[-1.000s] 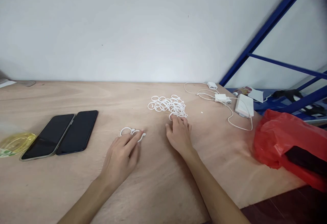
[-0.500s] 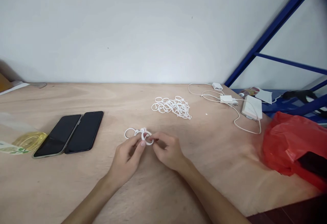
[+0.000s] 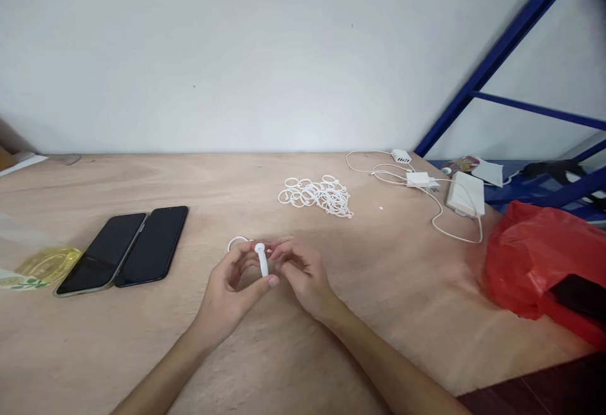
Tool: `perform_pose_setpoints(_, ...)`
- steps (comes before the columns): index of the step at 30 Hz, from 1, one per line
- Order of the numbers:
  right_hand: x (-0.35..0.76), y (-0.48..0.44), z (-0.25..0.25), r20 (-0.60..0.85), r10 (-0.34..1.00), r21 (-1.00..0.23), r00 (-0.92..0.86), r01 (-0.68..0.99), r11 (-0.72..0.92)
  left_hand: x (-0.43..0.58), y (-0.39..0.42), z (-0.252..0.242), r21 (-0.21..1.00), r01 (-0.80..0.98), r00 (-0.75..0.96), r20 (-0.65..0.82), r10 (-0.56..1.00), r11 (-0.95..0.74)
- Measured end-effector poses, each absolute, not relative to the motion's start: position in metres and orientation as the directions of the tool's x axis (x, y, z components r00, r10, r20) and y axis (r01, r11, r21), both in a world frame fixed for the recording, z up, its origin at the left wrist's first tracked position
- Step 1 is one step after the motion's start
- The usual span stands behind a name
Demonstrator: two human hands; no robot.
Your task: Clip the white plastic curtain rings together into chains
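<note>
My left hand [image 3: 230, 295] and my right hand [image 3: 302, 276] meet just above the wooden table [image 3: 303, 339], both pinched on a short chain of white plastic rings [image 3: 261, 259]. One ring stands edge-on between my thumbs, and another ring of the chain [image 3: 235, 242] pokes out behind my left fingers. A loose pile of white rings [image 3: 318, 192] lies farther back on the table, clear of both hands.
Two dark phones [image 3: 127, 253] lie side by side at the left, next to a yellowish plastic bag [image 3: 35, 264]. White chargers with cables [image 3: 428, 186] sit at the back right. A red plastic bag [image 3: 540, 263] rests at the right edge, before a blue metal frame [image 3: 497, 48].
My right hand has left the ring pile and come back to my left hand. Both hands have lifted the small chain off the table and turned one ring upright.
</note>
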State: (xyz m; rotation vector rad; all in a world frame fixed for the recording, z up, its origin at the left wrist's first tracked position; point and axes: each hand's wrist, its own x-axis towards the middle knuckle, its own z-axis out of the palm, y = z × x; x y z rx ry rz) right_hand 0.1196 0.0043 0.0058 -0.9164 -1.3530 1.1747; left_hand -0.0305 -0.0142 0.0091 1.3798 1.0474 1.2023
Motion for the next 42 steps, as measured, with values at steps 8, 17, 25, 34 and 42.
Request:
perform_pose_setpoints(8, 0.121, 0.01, 0.008, -0.038, 0.984, -0.946, -0.173, -0.312, -0.092, -0.035, -0.016, -0.001, 0.958, 0.212, 0.011, 0.193, 0.981, -0.191)
perform_pose_setpoints(17, 0.12, 0.011, 0.003, -0.072, 0.925, -0.853, -0.373, -0.458, -0.251, -0.036, -0.015, -0.009, 0.929, 0.235, 0.046, 0.284, 0.958, -0.286)
perform_pose_setpoints(25, 0.121, 0.014, 0.003, -0.064, 0.914, -0.805, -0.4, -0.52, -0.284, -0.033, -0.017, -0.006, 0.97, 0.117, 0.062, 0.209, 0.976, -0.215)
perform_pose_setpoints(34, 0.123, 0.015, 0.003, -0.002, 0.976, -0.972, -0.22, -0.227, -0.054, -0.034, -0.015, -0.002, 0.93, 0.284, 0.109, 0.21, 0.972, -0.233)
perform_pose_setpoints(42, 0.175, 0.04, 0.001, 0.377, 0.903, -0.624, 0.206, 0.777, 0.083, -0.039, -0.013, -0.01, 0.485, 0.714, 0.219, 0.531, 0.819, -0.505)
